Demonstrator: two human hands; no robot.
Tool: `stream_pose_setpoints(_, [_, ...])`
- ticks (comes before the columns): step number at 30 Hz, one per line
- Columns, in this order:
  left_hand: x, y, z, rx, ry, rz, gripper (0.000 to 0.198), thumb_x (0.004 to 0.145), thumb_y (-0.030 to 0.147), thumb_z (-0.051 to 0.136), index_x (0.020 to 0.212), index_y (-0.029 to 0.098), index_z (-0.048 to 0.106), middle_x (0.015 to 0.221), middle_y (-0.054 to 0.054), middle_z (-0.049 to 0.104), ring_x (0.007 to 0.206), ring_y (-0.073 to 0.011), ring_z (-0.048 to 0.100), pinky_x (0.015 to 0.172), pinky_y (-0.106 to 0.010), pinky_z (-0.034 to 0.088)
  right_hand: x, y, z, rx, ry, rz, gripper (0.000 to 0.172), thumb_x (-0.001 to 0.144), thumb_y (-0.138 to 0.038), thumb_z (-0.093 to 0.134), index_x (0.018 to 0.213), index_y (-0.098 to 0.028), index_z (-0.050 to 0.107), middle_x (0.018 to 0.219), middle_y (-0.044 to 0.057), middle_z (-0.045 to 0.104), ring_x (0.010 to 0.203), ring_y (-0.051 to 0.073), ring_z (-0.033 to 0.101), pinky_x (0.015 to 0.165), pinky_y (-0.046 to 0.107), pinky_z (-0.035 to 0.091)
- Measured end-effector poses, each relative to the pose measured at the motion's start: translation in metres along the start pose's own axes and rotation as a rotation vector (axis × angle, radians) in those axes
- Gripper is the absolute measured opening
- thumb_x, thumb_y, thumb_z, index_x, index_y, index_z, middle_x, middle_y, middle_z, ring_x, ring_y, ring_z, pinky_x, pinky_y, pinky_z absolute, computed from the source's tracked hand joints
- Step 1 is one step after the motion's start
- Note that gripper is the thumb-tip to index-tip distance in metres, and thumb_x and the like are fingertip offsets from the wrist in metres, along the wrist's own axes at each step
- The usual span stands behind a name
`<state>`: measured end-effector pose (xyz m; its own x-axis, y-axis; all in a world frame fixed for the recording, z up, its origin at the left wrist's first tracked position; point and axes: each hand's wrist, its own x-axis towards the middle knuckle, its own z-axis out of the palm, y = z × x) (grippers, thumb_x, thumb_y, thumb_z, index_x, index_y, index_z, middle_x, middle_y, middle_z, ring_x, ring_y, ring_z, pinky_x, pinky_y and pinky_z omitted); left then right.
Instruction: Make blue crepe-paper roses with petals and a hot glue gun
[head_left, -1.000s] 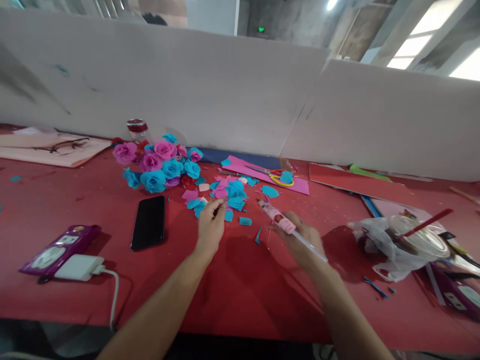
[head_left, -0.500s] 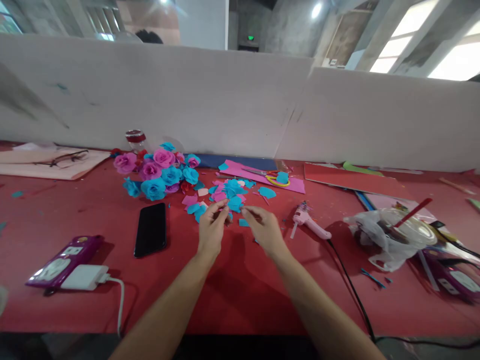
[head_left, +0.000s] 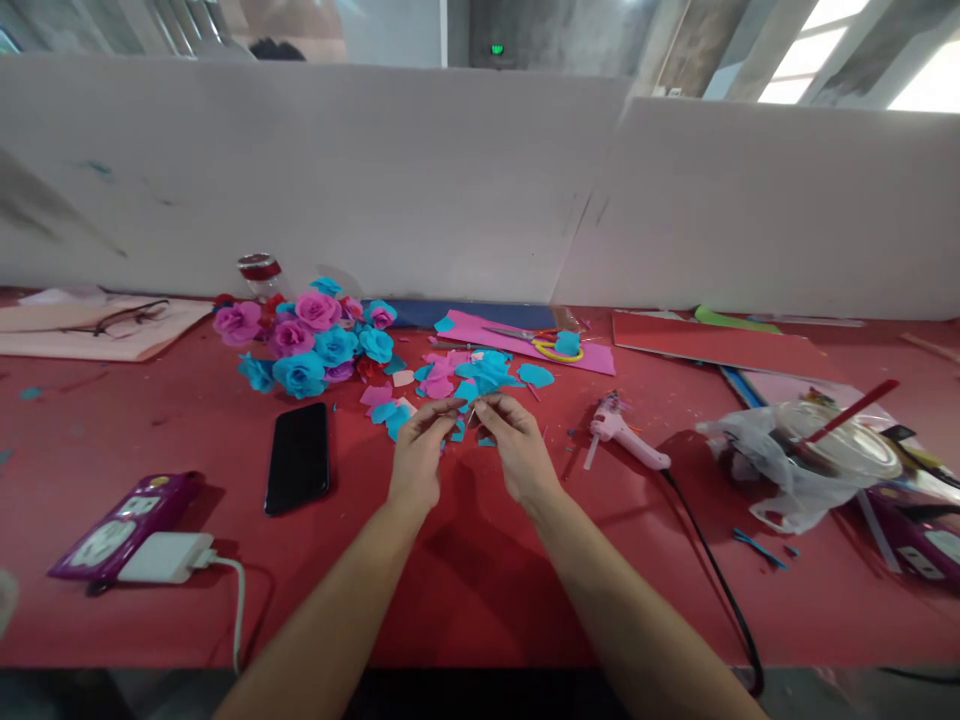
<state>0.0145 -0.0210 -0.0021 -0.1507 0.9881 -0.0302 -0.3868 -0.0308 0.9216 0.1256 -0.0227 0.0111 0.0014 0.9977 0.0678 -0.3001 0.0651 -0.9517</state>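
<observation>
My left hand (head_left: 420, 450) and my right hand (head_left: 521, 450) meet over the near edge of a pile of cut paper petals. Both are closed in a pinch, fingertips almost touching. A thin pale sliver (head_left: 472, 414) shows between the fingertips; which hand grips it I cannot tell. Right behind the fingers are blue paper petals (head_left: 487, 371), and pink paper petals (head_left: 437, 374) lie just left of them. To the left stands a bunch of blue, pink and red paper roses (head_left: 301, 374).
A pink glue gun (head_left: 626, 438) lies at the right, its cord running off the front edge. Yellow-handled scissors (head_left: 559, 352) rest on pink paper behind the petals. Left are a phone (head_left: 298, 460) and a purple power strip (head_left: 124, 525). A plastic-bagged cup (head_left: 840, 445) stands far right.
My right hand has moved left, closing the gap to my left hand, and its fingers are now pinched. The view has shifted slightly.
</observation>
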Motion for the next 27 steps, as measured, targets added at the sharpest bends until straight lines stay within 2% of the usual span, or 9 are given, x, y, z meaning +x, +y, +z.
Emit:
stream_pose_setpoints(4, [0.0052, 0.003, -0.0021, -0.064, 0.017, -0.09, 0.02, 0.058, 0.022, 0.075, 0.077, 0.017, 0.073, 0.07, -0.002, 0.069, 0.066, -0.012, 0.059, 0.069, -0.027, 0.046, -0.0041, 0.0013, 0.0028, 0.024, -0.133, 0.07, 0.016, 0.078, -0.035, 0.063, 0.075, -0.02, 0.061, 0.067, -0.003, 0.058, 0.061, 0.009, 0.052, 0.059, 0.022, 0.038])
stream_pose_setpoints(9, [0.0069, 0.0052, -0.0049, -0.125, 0.069, -0.151, 0.017, 0.053, 0.024, 0.08, 0.066, 0.016, 0.071, 0.064, 0.0, 0.066, 0.057, -0.0082, 0.054, 0.058, -0.022, 0.043, -0.0049, 0.0054, 0.0051, 0.007, -0.147, 0.064, 0.019, 0.077, -0.037, 0.064, 0.073, -0.019, 0.06, 0.063, -0.004, 0.054, 0.056, 0.009, 0.046, 0.056, 0.023, 0.035])
stream_pose_setpoints(18, [0.0053, 0.0073, -0.0036, -0.079, 0.067, -0.103, 0.014, 0.055, 0.025, 0.079, 0.062, 0.016, 0.071, 0.06, 0.0, 0.064, 0.056, -0.0086, 0.053, 0.055, -0.022, 0.041, -0.0042, 0.0039, 0.0052, 0.007, -0.171, 0.046, 0.019, 0.078, -0.037, 0.064, 0.072, -0.019, 0.06, 0.063, -0.004, 0.052, 0.056, 0.009, 0.046, 0.058, 0.024, 0.035])
stream_pose_setpoints(27, [0.007, 0.0034, -0.0064, -0.032, 0.072, -0.038, 0.01, 0.06, 0.025, 0.075, 0.063, 0.017, 0.071, 0.063, 0.0, 0.065, 0.059, -0.0081, 0.054, 0.06, -0.021, 0.043, -0.0043, 0.0071, 0.0062, -0.012, -0.156, 0.034, 0.018, 0.078, -0.037, 0.063, 0.073, -0.019, 0.06, 0.063, -0.004, 0.052, 0.057, 0.009, 0.046, 0.059, 0.025, 0.036])
